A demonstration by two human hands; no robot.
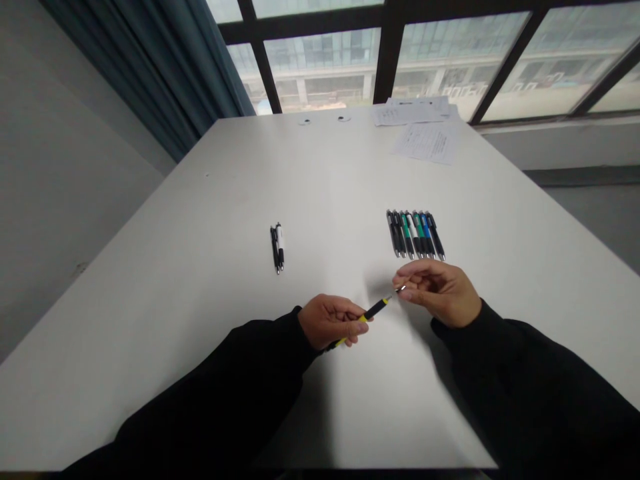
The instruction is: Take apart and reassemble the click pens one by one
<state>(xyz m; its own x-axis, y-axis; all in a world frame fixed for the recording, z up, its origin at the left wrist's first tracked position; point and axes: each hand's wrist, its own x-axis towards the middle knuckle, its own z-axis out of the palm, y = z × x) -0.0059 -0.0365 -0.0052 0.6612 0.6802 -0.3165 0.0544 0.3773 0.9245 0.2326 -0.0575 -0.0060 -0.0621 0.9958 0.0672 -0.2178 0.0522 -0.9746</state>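
My left hand (336,321) is closed around a yellow and black pen (376,309), its front end pointing up and to the right. A thin refill tip shows at that end, without its cone. Just beyond it, my right hand (436,290) pinches a small silver pen tip (401,289) between thumb and fingers. Whether the silver piece touches the refill is too small to tell. Past my right hand lies a row of several pens (416,235) with black, green, white and blue barrels. Two more pens (277,248), one black and one white and black, lie side by side at left.
The white table (240,193) stretches to a window with dark frames (393,53). Printed papers (425,141) lie at its far right, and two round cable holes (344,119) sit near the far edge. A blue curtain (165,67) hangs at the left.
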